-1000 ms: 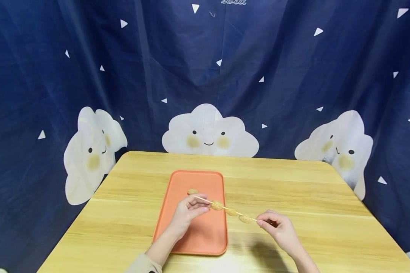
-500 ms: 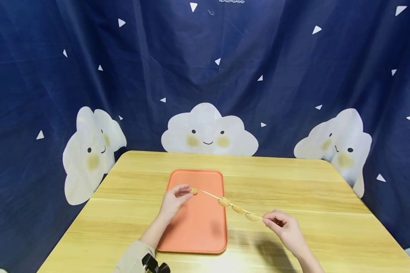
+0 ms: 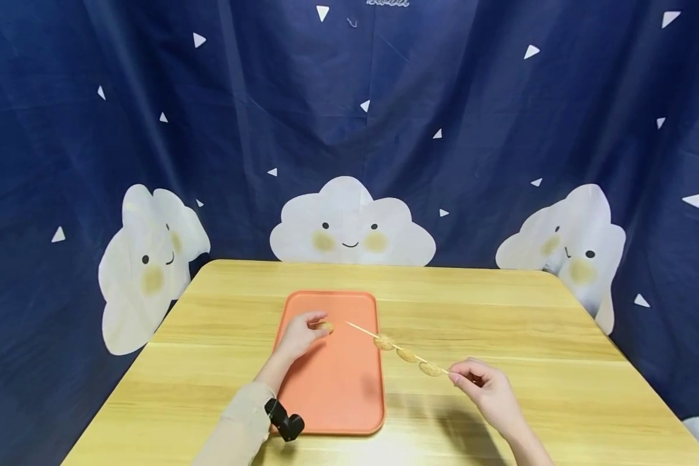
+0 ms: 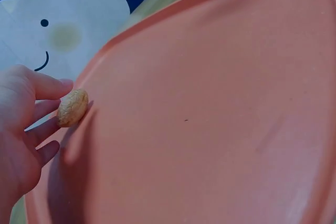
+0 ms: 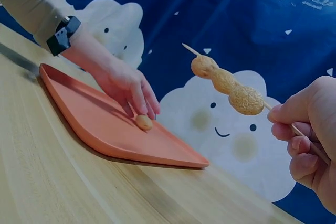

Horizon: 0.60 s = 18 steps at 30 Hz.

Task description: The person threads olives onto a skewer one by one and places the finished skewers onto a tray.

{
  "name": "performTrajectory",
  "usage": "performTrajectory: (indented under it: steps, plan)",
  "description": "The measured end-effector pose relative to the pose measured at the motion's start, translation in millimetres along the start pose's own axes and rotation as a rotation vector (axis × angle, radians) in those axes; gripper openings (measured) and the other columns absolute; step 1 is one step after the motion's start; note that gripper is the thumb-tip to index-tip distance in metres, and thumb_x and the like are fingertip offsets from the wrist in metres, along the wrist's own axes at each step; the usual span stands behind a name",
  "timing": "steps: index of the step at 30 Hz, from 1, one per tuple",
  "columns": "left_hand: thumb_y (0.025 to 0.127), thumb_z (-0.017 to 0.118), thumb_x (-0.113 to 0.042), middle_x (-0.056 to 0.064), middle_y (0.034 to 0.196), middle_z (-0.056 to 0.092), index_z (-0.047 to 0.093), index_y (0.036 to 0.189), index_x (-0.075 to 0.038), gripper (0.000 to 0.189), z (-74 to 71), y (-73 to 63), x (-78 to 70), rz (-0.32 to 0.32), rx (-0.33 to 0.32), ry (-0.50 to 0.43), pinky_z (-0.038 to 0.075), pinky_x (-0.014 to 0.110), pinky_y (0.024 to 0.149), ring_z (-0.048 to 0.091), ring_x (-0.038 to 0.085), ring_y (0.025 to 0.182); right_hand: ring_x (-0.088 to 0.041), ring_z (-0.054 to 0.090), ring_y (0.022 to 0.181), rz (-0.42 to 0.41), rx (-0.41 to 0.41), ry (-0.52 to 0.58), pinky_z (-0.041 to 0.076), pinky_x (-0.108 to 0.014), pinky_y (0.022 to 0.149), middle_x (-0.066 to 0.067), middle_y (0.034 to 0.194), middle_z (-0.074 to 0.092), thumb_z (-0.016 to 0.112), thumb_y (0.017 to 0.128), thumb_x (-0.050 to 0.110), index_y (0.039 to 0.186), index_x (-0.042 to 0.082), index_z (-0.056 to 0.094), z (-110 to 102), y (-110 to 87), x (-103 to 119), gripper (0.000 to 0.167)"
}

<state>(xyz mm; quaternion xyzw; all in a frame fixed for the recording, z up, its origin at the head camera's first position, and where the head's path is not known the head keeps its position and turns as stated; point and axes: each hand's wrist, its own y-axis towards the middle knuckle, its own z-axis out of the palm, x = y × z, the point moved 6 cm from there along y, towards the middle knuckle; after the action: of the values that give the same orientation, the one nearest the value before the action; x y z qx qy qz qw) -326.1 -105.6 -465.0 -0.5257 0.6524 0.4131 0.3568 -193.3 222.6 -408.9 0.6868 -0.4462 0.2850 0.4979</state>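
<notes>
My right hand (image 3: 482,391) grips the lower end of a thin wooden skewer (image 3: 359,328) between thumb and curled fingers. Three wrinkled golden-brown balls (image 5: 245,100) are threaded on it, and its bare pointed tip slants up toward the tray. Over the far left part of the orange tray (image 3: 349,395), my left hand (image 3: 299,334) pinches a single loose golden-brown ball (image 4: 73,108) of the same kind between thumb and fingers. In the right wrist view this ball (image 5: 144,123) sits close over the tray's surface. The skewer tip and the loose ball are apart.
The tray lies on a light wood-grain table (image 3: 501,310). Behind the table hangs a dark blue curtain (image 3: 349,84) with white clouds and triangles. A black device (image 3: 284,419) is strapped at the left wrist, over the tray's near left corner.
My left hand has let go of the skewer's tip side and moved left to the loose ball, which it now pinches. My right hand has drawn the skewer slightly right.
</notes>
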Motion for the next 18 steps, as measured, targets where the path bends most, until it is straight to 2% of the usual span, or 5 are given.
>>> performTrajectory:
  steps: [3,10,18]
  plan:
    - [0.08,0.069,0.0,0.02,0.112,0.062,0.06,0.116,0.006,0.038,5.4,4.7,2.6,0.003,0.007,0.038,0.048,0.043,0.087,0.058,0.032,0.101,-0.006,0.041,0.053,-0.003,-0.005,-0.009,0.035,-0.026,0.04,0.002,0.066,0.053,0.065,0.081,-0.004,0.081,0.007,0.068,-2,-1.2,0,0.012]
    - [0.078,0.067,0.006,0.017,0.101,0.063,0.064,0.107,0.006,0.029,8.7,2.7,6.2,-0.004,-0.007,0.083,0.051,0.038,0.077,0.059,0.029,0.091,-0.005,0.041,0.053,0.018,-0.017,-0.022,0.035,-0.025,0.041,0.002,0.066,0.053,0.066,0.08,-0.003,0.081,0.005,0.067,-2,-3.7,0,0.009]
    - [0.077,0.068,0.003,0.019,0.105,0.059,0.065,0.106,0.005,0.03,12.1,2.0,4.8,0.041,-0.009,0.211,0.047,0.044,0.083,0.056,0.033,0.097,-0.007,0.041,0.053,-0.011,0.015,-0.003,0.034,-0.027,0.041,0.001,0.067,0.053,0.065,0.082,-0.004,0.082,0.002,0.067,0,-4.3,1,0.007]
